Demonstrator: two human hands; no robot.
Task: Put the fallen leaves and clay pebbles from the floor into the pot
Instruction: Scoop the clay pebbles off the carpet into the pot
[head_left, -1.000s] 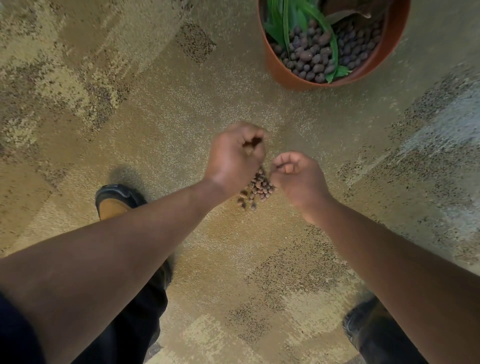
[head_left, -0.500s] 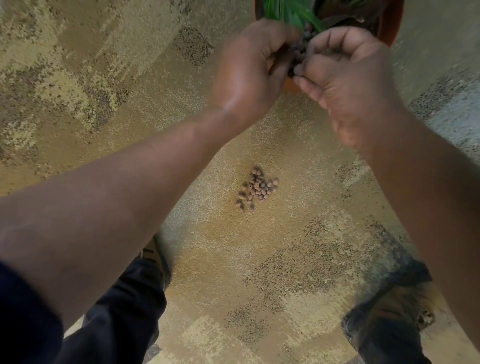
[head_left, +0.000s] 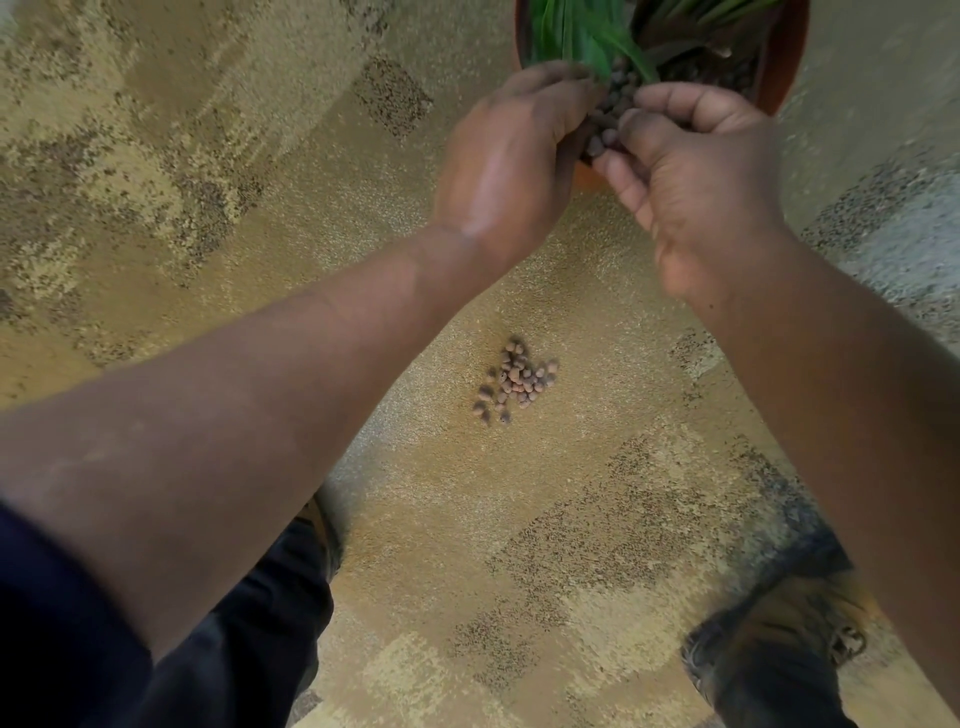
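Note:
The terracotta pot (head_left: 785, 62) stands at the top edge of the view, with green plant leaves (head_left: 587, 36) and dark clay pebbles inside. My left hand (head_left: 509, 161) and my right hand (head_left: 696, 176) are pressed together over the pot's near rim. Both are cupped around a clump of clay pebbles (head_left: 613, 111) that shows in the gap between the fingers. A small pile of loose clay pebbles (head_left: 514, 382) lies on the carpet below my hands, between my forearms. No fallen leaf shows on the floor.
Patterned tan and brown carpet (head_left: 208, 156) covers the floor all around. My right shoe (head_left: 779, 634) is at the lower right. My left shoe (head_left: 324, 535) peeks out beside my dark trouser leg at the lower left.
Both hands rose from the floor pile to the pot with pebbles a second ago. Since half a second ago they have stayed at the rim, with more pebbles showing between the fingers.

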